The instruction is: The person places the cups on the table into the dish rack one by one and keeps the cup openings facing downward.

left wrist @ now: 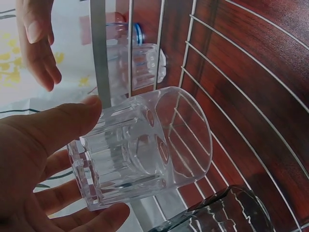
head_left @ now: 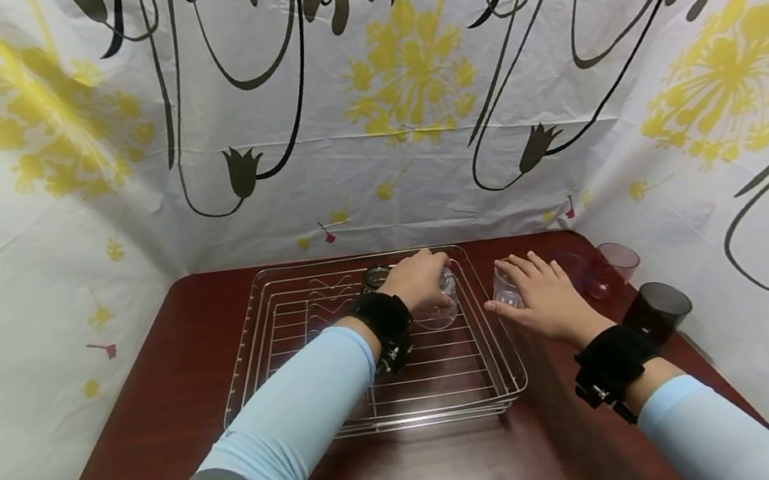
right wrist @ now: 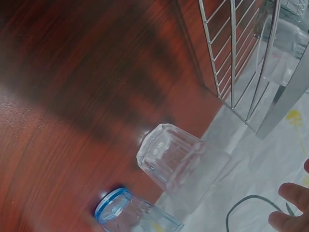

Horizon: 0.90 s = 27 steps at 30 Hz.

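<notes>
My left hand (head_left: pixel 417 281) grips a clear tumbler (left wrist: pixel 140 150) near its base, thumb on one side and fingers on the other. Its mouth faces down toward the wire rack (head_left: pixel 427 416); whether the rim touches the wires I cannot tell. Beside it on the rack is a dark glass (left wrist: pixel 227 212). Off the rack's right side, my right hand (head_left: pixel 545 298) has its fingers extended near a second clear tumbler (right wrist: pixel 178 164), which stands upright on the table. In the right wrist view those fingertips (right wrist: pixel 294 195) show apart from that tumbler.
Right of my right hand stand a reddish tumbler (head_left: pixel 612 271) and a dark tumbler (head_left: pixel 656 312). A glass with a blue base (right wrist: pixel 116 210) stands near the second clear tumbler. Patterned cloth (head_left: pixel 383 181) encloses the red-brown table (head_left: pixel 147 412) at the back and sides.
</notes>
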Each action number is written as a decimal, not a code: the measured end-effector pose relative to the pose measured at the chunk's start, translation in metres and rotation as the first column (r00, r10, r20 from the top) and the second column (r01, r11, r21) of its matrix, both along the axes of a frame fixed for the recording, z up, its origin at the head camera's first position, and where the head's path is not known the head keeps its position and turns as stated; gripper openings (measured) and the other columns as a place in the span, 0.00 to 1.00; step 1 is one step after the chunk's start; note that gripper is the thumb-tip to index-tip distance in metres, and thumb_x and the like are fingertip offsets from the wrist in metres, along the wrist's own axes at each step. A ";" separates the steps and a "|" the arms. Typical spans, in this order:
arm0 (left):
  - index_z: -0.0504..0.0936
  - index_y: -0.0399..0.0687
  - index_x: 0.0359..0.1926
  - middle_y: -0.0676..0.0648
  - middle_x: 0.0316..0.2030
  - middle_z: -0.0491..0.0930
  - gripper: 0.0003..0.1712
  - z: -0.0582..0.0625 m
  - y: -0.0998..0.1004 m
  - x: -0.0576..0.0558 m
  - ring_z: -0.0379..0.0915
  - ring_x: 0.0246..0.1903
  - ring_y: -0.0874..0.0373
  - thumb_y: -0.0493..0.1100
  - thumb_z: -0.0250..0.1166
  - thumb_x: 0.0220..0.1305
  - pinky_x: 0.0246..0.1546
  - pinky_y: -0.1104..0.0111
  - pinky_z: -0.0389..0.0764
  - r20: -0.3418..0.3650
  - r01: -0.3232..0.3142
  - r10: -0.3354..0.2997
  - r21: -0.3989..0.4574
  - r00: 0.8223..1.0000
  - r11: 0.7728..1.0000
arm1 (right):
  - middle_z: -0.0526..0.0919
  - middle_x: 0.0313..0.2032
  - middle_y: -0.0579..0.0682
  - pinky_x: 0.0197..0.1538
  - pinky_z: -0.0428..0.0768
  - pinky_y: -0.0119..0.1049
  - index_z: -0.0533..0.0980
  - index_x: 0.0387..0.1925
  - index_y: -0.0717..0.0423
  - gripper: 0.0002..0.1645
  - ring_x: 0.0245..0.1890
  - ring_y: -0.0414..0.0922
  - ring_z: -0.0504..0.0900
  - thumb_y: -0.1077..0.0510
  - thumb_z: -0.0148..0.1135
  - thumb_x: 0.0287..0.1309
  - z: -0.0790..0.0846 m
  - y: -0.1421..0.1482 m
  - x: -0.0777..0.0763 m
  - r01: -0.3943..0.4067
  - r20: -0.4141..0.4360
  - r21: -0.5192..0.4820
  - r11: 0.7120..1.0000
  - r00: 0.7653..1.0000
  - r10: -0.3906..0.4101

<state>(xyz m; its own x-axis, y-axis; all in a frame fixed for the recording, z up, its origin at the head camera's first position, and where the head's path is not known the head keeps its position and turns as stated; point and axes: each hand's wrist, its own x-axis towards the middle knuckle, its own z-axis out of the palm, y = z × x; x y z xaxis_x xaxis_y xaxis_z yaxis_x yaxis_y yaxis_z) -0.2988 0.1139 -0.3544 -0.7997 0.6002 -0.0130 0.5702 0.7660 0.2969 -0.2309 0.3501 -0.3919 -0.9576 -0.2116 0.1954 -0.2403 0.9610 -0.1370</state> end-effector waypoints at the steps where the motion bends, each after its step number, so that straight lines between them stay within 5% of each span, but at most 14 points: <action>1: 0.73 0.54 0.67 0.47 0.56 0.74 0.36 -0.001 0.000 0.000 0.75 0.48 0.54 0.52 0.74 0.59 0.47 0.61 0.78 0.003 -0.003 0.003 -0.002 1.000 1.000 | 0.62 0.73 0.63 0.71 0.48 0.71 0.60 0.75 0.54 0.51 0.75 0.66 0.51 0.25 0.53 0.63 0.000 0.000 0.000 -0.003 -0.003 0.000 1.000 1.000 0.003; 27: 0.72 0.53 0.68 0.45 0.59 0.73 0.38 -0.023 0.007 -0.015 0.76 0.49 0.51 0.50 0.74 0.59 0.49 0.61 0.79 0.003 -0.045 0.045 -0.016 0.999 0.999 | 0.61 0.73 0.62 0.70 0.51 0.72 0.59 0.75 0.57 0.51 0.75 0.67 0.50 0.28 0.54 0.64 -0.003 -0.004 0.001 -0.050 0.013 0.003 0.999 0.999 0.050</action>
